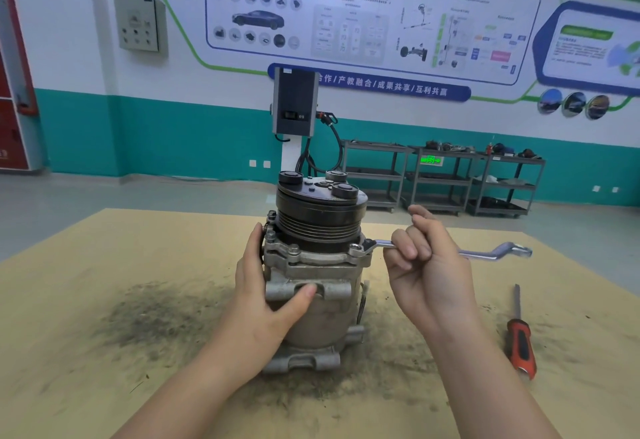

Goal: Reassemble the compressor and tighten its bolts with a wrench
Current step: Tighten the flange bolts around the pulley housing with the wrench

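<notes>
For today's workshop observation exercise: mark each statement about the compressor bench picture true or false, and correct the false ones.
1. The compressor stands upright on the table, pulley end up. True.
2. The right hand holds the wrench by its shaft. True.
3. The left hand holds the screwdriver. False: the screwdriver lies on the table to the right, untouched; the left hand grips the compressor body.
4. The wrench's ring end sits at a bolt on the compressor's right flange. True.
5. The wrench lies flat on the table. False: it is held level, up at flange height.
</notes>
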Action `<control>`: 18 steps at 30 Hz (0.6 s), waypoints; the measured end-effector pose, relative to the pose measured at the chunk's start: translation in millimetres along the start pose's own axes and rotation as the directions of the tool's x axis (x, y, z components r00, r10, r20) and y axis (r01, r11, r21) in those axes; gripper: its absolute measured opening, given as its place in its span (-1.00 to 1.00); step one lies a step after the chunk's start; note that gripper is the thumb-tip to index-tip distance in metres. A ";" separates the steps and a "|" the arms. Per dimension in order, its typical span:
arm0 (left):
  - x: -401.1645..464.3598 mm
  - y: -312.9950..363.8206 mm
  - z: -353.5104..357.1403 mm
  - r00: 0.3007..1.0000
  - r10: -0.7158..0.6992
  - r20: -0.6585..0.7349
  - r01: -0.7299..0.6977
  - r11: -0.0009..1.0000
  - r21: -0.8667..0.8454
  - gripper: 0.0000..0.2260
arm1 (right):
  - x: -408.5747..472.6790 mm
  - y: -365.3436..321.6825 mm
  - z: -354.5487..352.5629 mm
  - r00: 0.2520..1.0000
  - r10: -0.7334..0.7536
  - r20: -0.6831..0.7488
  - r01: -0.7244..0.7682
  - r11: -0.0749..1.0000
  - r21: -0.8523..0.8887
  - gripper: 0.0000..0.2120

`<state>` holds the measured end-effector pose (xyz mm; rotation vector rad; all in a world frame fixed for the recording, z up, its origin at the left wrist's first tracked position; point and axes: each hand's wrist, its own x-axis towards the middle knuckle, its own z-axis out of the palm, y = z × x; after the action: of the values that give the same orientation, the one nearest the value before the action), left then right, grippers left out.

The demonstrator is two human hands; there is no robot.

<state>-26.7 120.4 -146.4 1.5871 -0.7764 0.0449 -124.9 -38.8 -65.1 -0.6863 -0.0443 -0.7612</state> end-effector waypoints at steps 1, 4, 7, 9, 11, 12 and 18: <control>0.0 0.0 -0.1 1.000 0.003 -0.001 -0.003 1.000 -0.002 -0.12 | -0.7 1.8 0.1 1.000 -0.014 -0.011 0.014 1.000 0.016 -0.77; 0.2 1.0 0.0 1.000 0.003 0.000 -0.003 1.000 0.006 -0.12 | -1.2 2.2 1.3 0.997 -0.066 -0.035 0.065 0.998 -0.026 -0.76; 0.7 0.0 -0.1 1.000 0.000 0.002 0.000 1.000 0.009 -0.09 | 0.1 -1.5 2.0 0.998 -0.034 -0.050 0.031 0.998 -0.053 -0.77; 1.4 -1.0 -0.2 1.000 -0.004 0.001 0.004 1.000 0.012 -0.09 | -1.1 -1.8 2.7 0.996 -0.076 -0.050 0.072 0.993 -0.091 -0.76; 1.7 -1.5 0.0 1.000 -0.003 0.004 0.003 1.000 0.001 -0.09 | -7.5 3.0 4.7 0.973 -0.231 -0.018 0.223 0.954 -0.198 -0.75; 1.8 -1.6 0.2 1.000 -0.001 0.005 0.001 1.000 -0.012 -0.08 | -12.7 7.8 6.2 0.941 -0.338 0.019 0.329 0.899 -0.288 -0.75; 3.2 -3.1 2.0 1.000 -0.006 0.006 0.007 0.998 -0.062 -0.09 | -46.8 45.0 8.2 0.518 -0.556 0.650 0.806 0.063 -0.589 -0.78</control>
<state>-23.5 117.1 -148.0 1.5313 -0.7704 0.0109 -128.4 18.4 -96.7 -1.8741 -0.2715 -1.7177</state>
